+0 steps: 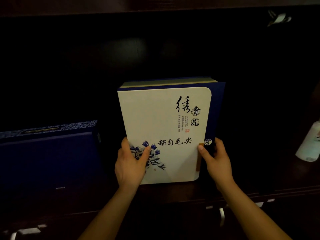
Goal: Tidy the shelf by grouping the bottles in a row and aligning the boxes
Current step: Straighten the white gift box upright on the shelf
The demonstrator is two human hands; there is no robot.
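A white box with a blue spine, black lettering and a blue flower print stands upright in the middle of a dark shelf, leaning slightly toward eleven o'clock. Whether its lower edge rests on the board cannot be told.

The left hand grips the box's seven o'clock corner, thumb laid across the flower print and the fingers hidden behind. The right hand grips the four o'clock edge, thumb on the white front and fingers curled round the blue spine.

At nine o'clock from the white box, just beside it, sits a lower dark blue box with a patterned top. At three o'clock, well apart at the picture's edge, a pale bottle stands tilted.
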